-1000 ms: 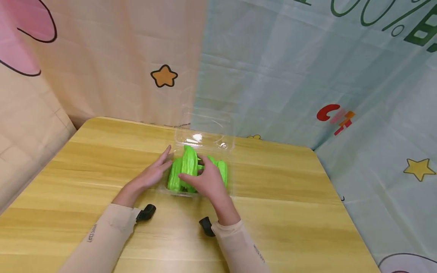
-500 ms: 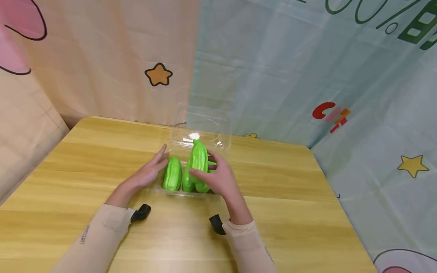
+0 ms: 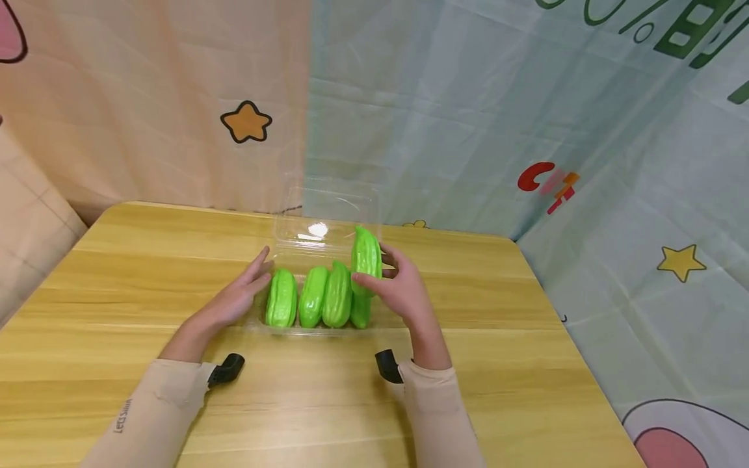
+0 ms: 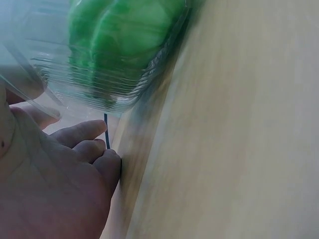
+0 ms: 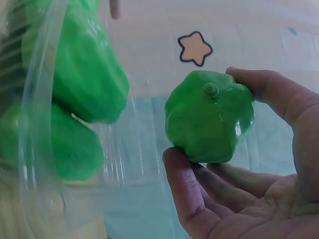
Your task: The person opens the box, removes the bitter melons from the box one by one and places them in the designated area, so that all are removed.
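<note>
My right hand grips a bright green, ridged bitter melon between thumb and fingers. It is raised above the right part of a clear plastic clamshell box. In the right wrist view, the held bitter melon shows its stem nub, apart from the box wall. Several more bitter melons lie side by side in the box; the rightmost is partly hidden beneath the held one. My left hand is at the box's left side, fingers extended; the left wrist view shows its fingers close by the ribbed plastic wall.
The box's transparent lid stands raised at the back. A wood-grain table carries the box. Behind the table hangs a printed cloth with stars and letters.
My right hand has carried the bitter melon rightward across the box, uncovering those lying below. My left hand stays by the box's left side. The head view has shifted slightly.
</note>
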{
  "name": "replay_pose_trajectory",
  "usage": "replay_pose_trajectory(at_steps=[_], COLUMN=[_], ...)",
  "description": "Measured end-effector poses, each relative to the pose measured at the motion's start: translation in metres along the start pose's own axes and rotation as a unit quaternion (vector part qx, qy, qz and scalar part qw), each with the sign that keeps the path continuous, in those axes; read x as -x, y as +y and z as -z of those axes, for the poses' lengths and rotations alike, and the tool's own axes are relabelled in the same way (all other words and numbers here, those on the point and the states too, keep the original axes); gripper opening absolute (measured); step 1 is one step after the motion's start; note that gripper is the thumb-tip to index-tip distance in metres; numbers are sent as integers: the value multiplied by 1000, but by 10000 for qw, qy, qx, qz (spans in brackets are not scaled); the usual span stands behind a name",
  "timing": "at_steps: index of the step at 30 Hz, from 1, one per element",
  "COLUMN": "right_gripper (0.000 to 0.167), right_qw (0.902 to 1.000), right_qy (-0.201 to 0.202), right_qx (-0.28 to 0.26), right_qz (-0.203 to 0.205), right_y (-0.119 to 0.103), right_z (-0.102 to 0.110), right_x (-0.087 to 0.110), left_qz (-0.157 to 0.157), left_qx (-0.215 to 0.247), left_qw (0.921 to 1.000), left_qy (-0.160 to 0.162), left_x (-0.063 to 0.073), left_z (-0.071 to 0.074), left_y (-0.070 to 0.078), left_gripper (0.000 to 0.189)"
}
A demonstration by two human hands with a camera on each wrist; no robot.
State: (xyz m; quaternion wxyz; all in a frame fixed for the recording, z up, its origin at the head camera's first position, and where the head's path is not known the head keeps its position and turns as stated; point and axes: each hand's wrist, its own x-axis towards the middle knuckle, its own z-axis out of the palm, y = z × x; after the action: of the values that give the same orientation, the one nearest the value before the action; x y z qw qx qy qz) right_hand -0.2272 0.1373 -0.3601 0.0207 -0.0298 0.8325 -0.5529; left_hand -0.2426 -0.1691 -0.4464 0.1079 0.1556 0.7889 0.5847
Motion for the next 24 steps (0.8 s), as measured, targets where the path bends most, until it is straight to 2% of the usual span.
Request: replay_pose_trajectory(at_steps=[13, 17, 24], right_gripper=[81, 81, 80], right_qw=[9995, 9991, 9974], right_qy=[204, 251, 386], right_qx=[74, 145, 235], right_qz=[-218, -302, -566], right_y=[6, 12, 29], right_z=[31, 39, 52], right_x=[-3, -4, -5], left_qz=[18, -39, 52], left_qx=[-14, 37, 6], left_qw=[10000, 10000, 9999], left_qy=[-9, -35, -122], left_x=[3, 1, 2], left_z=[2, 2, 2], left_y=[2, 1, 0], left_gripper=[63, 63, 64])
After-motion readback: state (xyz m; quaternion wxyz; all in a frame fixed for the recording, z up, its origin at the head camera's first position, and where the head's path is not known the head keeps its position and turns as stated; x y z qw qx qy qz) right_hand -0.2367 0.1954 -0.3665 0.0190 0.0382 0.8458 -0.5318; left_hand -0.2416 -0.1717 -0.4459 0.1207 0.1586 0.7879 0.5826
